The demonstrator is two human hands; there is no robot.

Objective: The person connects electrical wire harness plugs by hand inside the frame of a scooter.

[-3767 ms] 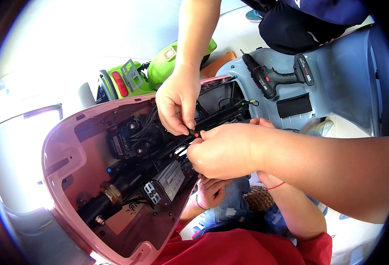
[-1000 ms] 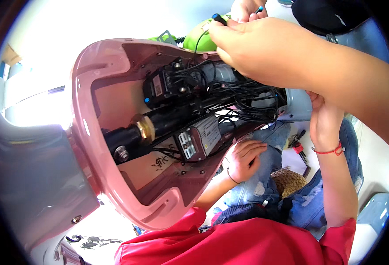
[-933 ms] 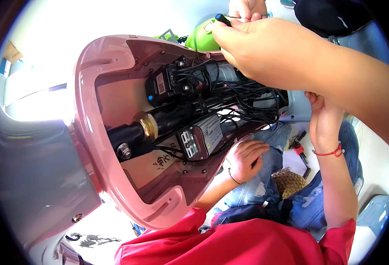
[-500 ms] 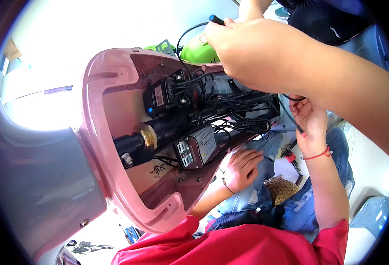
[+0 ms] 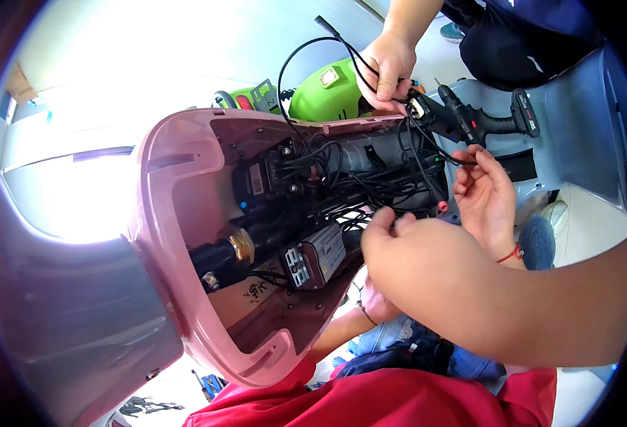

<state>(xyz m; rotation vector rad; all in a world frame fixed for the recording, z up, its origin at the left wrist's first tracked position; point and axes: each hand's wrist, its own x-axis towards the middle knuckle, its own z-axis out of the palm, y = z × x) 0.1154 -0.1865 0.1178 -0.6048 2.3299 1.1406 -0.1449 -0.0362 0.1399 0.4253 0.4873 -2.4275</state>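
Note:
A pink scooter body panel [image 5: 158,199] holds black cables, a silver-labelled controller [image 5: 327,252] and a black pipe with a brass fitting [image 5: 242,245]. My right hand [image 5: 485,196], palm up with a red bracelet, has curled fingers around a black cable [image 5: 452,158]. My left hand [image 5: 376,302] is low beside the panel, its fingers hidden behind a co-worker's arm. That co-worker's hand [image 5: 413,252] reaches from the right towards the cables near a red connector [image 5: 443,206]. Another person's hand [image 5: 388,75] at the top holds long black cables with connectors.
A black drill [image 5: 502,124] lies on a pale blue panel [image 5: 591,142] at the right. Green scooter parts [image 5: 320,96] stand behind. A grey panel [image 5: 71,299] flanks the left. A person in dark trousers [image 5: 512,43] is at the top right.
The co-worker's right-side arm has swung down from the top, now covering my left hand. My right hand has moved up to the cable. The top person's hand and drill are more visible.

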